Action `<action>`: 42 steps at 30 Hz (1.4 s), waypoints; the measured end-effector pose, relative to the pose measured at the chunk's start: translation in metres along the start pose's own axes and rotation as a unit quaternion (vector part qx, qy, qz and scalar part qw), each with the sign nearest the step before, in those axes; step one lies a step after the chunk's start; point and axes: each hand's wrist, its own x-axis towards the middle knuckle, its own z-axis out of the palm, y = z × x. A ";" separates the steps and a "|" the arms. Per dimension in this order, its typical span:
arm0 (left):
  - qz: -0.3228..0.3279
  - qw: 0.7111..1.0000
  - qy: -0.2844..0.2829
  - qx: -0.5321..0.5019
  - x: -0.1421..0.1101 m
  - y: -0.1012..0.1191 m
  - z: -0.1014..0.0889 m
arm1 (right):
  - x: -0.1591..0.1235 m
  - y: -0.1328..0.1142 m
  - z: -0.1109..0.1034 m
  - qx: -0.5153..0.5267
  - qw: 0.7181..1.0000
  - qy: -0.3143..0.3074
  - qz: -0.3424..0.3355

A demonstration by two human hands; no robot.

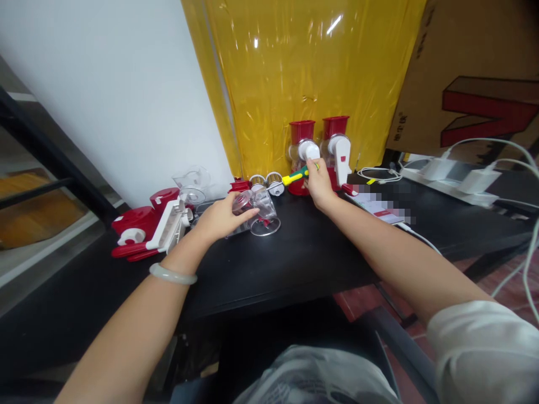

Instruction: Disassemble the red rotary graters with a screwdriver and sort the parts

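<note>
My right hand (319, 180) is closed round the green and yellow handle of a screwdriver (293, 177). Its thin shaft points left, toward a clear plastic grater housing (263, 205). Thumb and fingers of my left hand (223, 216) grip that housing from the left, low over the black table. A round clear rim (266, 226) faces down at its lower end, with a bit of red showing through. Whether the screwdriver tip touches the plastic is too small to tell. Just behind stand two metal grater drums (274, 183) with white ends.
Two red and white rotary graters (337, 148) stand by the yellow plastic curtain. Red and white grater parts (138, 227) and clear parts (193, 185) lie left. A phone (379, 207) and a power strip (450, 185) with white cables are on the right of the black table (273, 275).
</note>
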 end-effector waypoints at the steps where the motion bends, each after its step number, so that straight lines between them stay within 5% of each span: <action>1: 0.000 1.000 0.001 0.000 0.000 0.000 0.000 | 0.000 0.000 0.000 -0.002 1.000 0.002 -0.002; 11: 0.002 1.000 0.003 -0.008 0.000 -0.001 0.000 | -0.003 -0.009 0.004 0.028 0.998 0.025 0.048; 26: -0.006 1.000 0.002 -0.010 0.000 -0.002 0.001 | -0.001 -0.003 -0.003 -0.033 0.999 -0.011 -0.014; 42: -0.003 1.000 -0.002 -0.004 0.000 -0.001 0.000 | -0.001 -0.005 0.002 0.034 0.999 0.002 0.011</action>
